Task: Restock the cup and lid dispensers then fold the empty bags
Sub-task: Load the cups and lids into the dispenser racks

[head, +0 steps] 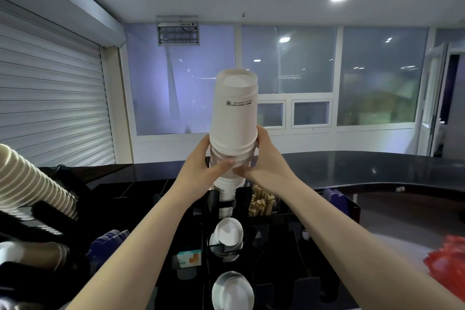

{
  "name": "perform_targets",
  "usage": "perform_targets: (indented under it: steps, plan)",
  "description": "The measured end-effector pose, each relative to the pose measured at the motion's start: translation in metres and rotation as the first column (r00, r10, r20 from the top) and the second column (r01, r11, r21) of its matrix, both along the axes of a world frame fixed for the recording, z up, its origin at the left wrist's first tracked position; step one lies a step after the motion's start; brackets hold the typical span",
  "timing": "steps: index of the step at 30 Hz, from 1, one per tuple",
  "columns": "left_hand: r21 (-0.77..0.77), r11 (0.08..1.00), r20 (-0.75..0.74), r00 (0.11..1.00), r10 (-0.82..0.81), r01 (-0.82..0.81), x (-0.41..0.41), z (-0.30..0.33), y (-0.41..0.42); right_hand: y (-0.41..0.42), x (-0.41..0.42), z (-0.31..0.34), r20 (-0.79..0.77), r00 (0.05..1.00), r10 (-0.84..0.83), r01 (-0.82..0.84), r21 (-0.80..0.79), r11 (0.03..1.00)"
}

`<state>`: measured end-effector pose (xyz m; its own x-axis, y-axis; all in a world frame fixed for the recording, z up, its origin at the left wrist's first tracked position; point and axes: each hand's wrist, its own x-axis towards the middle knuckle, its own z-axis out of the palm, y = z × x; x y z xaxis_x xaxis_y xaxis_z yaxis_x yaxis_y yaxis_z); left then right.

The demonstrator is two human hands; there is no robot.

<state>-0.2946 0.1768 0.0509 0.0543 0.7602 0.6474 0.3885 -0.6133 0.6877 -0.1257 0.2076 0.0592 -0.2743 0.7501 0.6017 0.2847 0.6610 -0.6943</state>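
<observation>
Cups (234, 113) upended; fingers (224, 165) of both hands wrap stack.

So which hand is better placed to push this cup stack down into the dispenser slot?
Probably the right hand: it grips the white cup stack higher up its side, while the left hand wraps the lower part nearer the dispenser, better suited to guiding.
</observation>
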Motion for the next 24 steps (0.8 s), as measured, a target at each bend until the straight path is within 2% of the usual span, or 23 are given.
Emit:
perform_targets:
  steps: [7,14,19,24]
  plan:
    - [0.139,0.990,0.063,0.998,0.024,-0.033,0.009,0.020,-0.013,-0.023,0.010,0.019,-0.033,0.999,0.011,-0.007,0.118,0.993]
    - [0.240,0.970,0.051,0.997,-0.058,0.044,0.013,0.035,-0.030,-0.043,0.017,0.028,-0.079,0.994,0.077,-0.059,0.208,0.976]
    - [0.240,0.966,0.073,0.990,-0.120,0.099,0.020,0.035,-0.048,-0.060,0.028,0.031,-0.080,0.994,0.070,-0.051,0.215,0.975]
    - [0.163,0.980,0.062,0.990,-0.128,0.116,0.019,0.010,-0.066,-0.078,0.044,0.011,-0.050,0.994,0.102,-0.093,0.155,0.984]
